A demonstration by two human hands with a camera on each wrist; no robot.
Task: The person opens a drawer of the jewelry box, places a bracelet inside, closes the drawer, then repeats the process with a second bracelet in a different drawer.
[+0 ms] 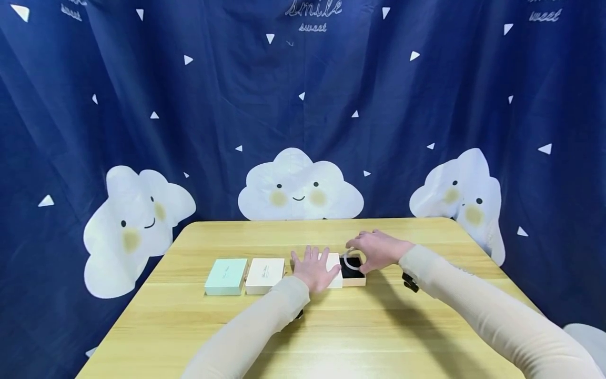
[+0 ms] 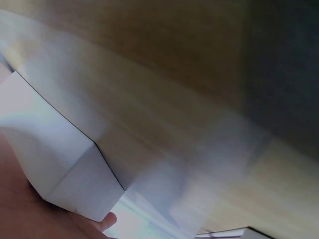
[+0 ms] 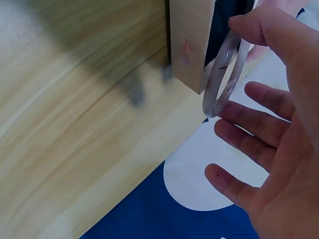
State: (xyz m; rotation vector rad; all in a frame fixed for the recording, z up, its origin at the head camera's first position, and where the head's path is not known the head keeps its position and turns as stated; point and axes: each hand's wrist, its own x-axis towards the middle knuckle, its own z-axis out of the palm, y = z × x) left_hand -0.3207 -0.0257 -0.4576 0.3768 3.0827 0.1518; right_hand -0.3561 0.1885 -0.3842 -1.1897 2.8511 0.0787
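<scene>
A translucent whitish bangle is pinched between the thumb and fingertips of my right hand, tilted over a box with a black lining. That box has pale pink sides and adjoins a white box part on its left. My left hand lies on this white part with its fingers spread and straight, hiding much of it. In the left wrist view the palm is against a white box, and one fingertip shows past its edge.
To the left stand a closed cream box with small lettering and a closed mint-green box. All are on a light wooden table. Behind the table's far edge hangs a dark blue curtain with smiling clouds.
</scene>
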